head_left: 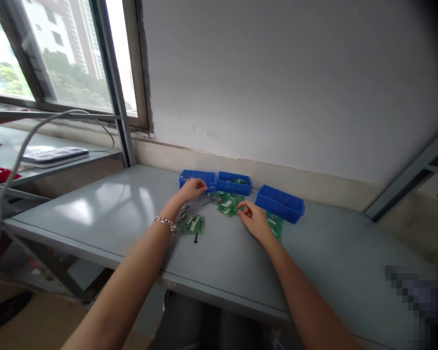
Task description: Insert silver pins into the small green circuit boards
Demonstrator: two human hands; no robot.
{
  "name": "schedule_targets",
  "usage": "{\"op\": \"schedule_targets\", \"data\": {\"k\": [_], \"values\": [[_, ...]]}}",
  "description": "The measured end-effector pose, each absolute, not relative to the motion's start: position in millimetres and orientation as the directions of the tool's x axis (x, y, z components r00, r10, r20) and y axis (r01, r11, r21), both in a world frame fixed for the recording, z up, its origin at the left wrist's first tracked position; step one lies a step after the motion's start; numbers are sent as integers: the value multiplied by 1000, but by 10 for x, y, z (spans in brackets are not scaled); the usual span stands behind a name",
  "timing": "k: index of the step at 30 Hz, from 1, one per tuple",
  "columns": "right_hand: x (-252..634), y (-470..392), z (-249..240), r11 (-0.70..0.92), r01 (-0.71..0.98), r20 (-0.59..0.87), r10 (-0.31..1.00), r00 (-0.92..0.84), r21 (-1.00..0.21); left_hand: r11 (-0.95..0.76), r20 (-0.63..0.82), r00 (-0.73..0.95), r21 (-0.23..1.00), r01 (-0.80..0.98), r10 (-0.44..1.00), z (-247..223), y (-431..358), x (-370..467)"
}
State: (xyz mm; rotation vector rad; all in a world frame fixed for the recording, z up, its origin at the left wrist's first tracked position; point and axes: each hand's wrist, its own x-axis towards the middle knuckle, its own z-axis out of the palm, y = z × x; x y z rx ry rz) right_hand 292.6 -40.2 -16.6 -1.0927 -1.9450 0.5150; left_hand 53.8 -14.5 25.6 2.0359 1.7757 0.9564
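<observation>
My left hand (194, 188) is pinched in front of the left blue bin (184, 183), with a thin metal piece like a screw (210, 187) sticking out from its fingertips. Below it lie loose metal screws (210, 198). My right hand (254, 218) is curled, fingertips together at the edge of green plastic packets (227, 203); whatever it may hold is hidden. Another green packet (275, 224) lies partly behind this hand. Nearer me are one more green packet (193, 224) and a single black screw (196, 238), close to my left wrist.
The middle blue bin (234, 187) has green packets inside. A right blue bin (280, 204) stands apart from it, near the wall. To the left, a side shelf carries a white device (56, 156), and a pale cable (2, 189) hangs in front. Metal posts flank the grey table (105, 209).
</observation>
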Motion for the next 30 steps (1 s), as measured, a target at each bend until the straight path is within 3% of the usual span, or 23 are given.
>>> {"op": "schedule_targets", "data": {"k": [4,9,17,30], "values": [[2923,-393,-177,556,481,489,830,-270,-678,-419,446,180,523,742,877,241,-247,833],[2915,-406,-171,570,485,501,819,-279,-663,-580,482,364,443,684,797,155,-361,1112],[2892,-426,-149,568,515,485,821,-301,-642,-635,492,440,356,685,751,145,-449,1232],[2904,-394,-188,590,531,515,803,-301,-608,-637,550,395,364,680,736,102,-412,1244]]}}
